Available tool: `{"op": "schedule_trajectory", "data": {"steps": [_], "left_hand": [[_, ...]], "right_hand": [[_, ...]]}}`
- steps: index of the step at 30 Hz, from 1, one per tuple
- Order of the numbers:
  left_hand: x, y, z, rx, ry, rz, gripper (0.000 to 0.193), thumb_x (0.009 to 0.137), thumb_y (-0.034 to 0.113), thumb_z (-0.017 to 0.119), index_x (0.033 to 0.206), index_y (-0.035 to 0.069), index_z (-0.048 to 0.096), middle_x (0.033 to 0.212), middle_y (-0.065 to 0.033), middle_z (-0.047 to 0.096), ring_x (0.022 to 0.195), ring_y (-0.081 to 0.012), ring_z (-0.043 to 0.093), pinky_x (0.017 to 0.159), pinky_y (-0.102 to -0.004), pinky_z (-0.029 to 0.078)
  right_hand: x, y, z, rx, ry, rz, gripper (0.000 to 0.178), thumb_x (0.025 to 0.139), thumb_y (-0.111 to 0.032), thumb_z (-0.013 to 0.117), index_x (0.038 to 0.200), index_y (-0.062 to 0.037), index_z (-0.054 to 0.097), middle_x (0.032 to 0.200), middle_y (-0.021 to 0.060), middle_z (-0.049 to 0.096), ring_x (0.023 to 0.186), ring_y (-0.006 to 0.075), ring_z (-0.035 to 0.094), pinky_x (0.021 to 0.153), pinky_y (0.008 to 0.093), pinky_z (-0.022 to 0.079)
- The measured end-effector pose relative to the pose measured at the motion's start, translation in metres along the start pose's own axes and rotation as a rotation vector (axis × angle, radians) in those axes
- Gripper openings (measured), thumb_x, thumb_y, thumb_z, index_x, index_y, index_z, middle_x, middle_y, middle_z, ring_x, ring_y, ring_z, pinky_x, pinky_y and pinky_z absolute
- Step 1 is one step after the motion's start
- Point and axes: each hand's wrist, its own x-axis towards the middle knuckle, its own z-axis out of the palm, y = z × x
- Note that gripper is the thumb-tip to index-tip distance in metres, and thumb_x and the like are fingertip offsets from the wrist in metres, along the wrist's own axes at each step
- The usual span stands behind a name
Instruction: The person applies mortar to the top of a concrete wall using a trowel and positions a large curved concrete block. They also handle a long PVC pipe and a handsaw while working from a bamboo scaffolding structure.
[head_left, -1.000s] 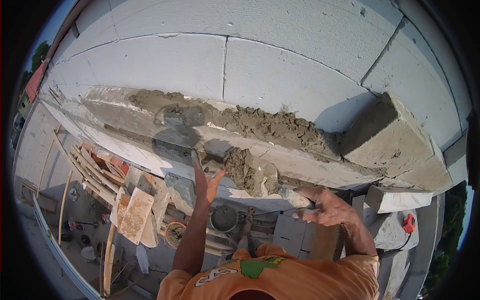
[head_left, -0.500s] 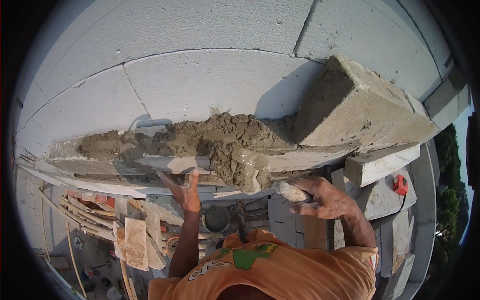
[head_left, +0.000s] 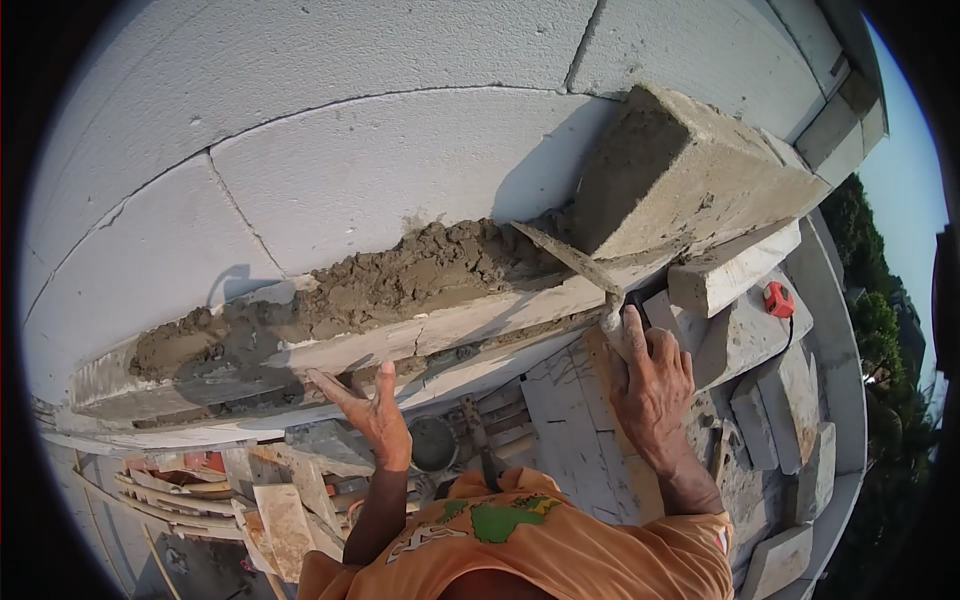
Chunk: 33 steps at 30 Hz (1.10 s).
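Note:
A thick, lumpy bed of wet mortar (head_left: 400, 275) lies along the top of a narrow block course (head_left: 430, 335), against the white block wall (head_left: 380, 170). My right hand (head_left: 650, 385) is wrapped round the handle of a mortar-caked trowel (head_left: 575, 262). Its blade rests edge-on at the right end of the mortar, close to a big grey block (head_left: 690, 175) standing on the course. My left hand (head_left: 375, 415) is beside the front face of the course, fingers spread and thumb up, holding nothing.
A red tape measure (head_left: 778, 299) lies on a block at the right, among several loose blocks (head_left: 785, 415). Below stand a round bucket (head_left: 433, 443), wooden poles (head_left: 175, 500) and boards (head_left: 285, 520). Trees (head_left: 870, 320) show beyond the right edge.
The mortar load has left the trowel and lies on the course. The trowel has swung up and right, its blade now at the mortar bed's right end. The view has tilted.

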Motion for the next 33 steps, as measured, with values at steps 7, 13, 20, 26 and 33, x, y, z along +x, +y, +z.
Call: {"op": "schedule_trajectory", "data": {"steps": [7, 13, 20, 26, 33], "left_hand": [[-0.002, 0.005, -0.013, -0.05, -0.104, -0.038, 0.104, 0.086, 0.016, 0.072, 0.156, 0.002, -0.004, 0.162, -0.0229, -0.002, 0.151, -0.0295, -0.001, 0.121, -0.0466, 0.007], [-0.001, 0.003, -0.019, -0.079, -0.138, -0.026, 0.105, 0.086, 0.016, 0.073, 0.156, 0.002, -0.005, 0.162, -0.0233, -0.002, 0.151, -0.0299, 0.0, 0.12, -0.0455, 0.008], [0.0, 0.004, -0.025, -0.028, -0.192, -0.016, 0.107, 0.086, 0.02, 0.073, 0.156, 0.004, -0.006, 0.163, -0.0188, -0.002, 0.151, -0.0287, 0.001, 0.12, -0.0495, 0.007], [0.001, 0.003, -0.027, -0.047, -0.21, -0.021, 0.107, 0.086, 0.017, 0.073, 0.156, 0.005, -0.006, 0.163, -0.0171, -0.003, 0.151, -0.0282, -0.001, 0.12, -0.0513, 0.007], [-0.001, -0.003, -0.031, -0.025, -0.249, 0.005, 0.107, 0.087, 0.018, 0.072, 0.156, 0.007, -0.008, 0.163, -0.0168, -0.006, 0.151, -0.0308, -0.001, 0.119, -0.053, 0.014]], "right_hand": [[-0.006, -0.022, -0.018, 0.103, 0.029, 0.136, 0.056, 0.086, -0.019, 0.072, 0.136, -0.0054, 0.052, 0.091, 0.0107, 0.054, 0.077, 0.0286, 0.057, 0.069, 0.0402, 0.045], [-0.029, -0.034, -0.018, 0.749, -0.012, 0.337, 0.044, 0.096, -0.028, 0.064, 0.127, 0.0005, 0.054, 0.084, 0.0127, 0.06, 0.069, 0.0178, 0.059, 0.058, 0.032, 0.046], [-0.057, -0.057, -0.015, 1.062, -0.409, 0.672, 0.047, 0.097, -0.045, 0.057, 0.106, 0.0011, 0.056, 0.07, 0.0024, 0.054, 0.059, 0.0096, 0.051, 0.052, 0.0276, 0.042], [-0.032, -0.025, -0.023, 0.784, -0.574, 0.549, 0.038, 0.101, -0.036, 0.054, 0.111, 0.0008, 0.055, 0.07, 0.0053, 0.054, 0.056, 0.0121, 0.051, 0.054, 0.032, 0.044], [-0.043, -0.03, -0.056, 0.602, -0.577, 0.527, 0.048, 0.098, -0.037, 0.057, 0.125, 0.0014, 0.052, 0.088, 0.0253, 0.067, 0.075, 0.0366, 0.068, 0.063, 0.043, 0.051]]}}
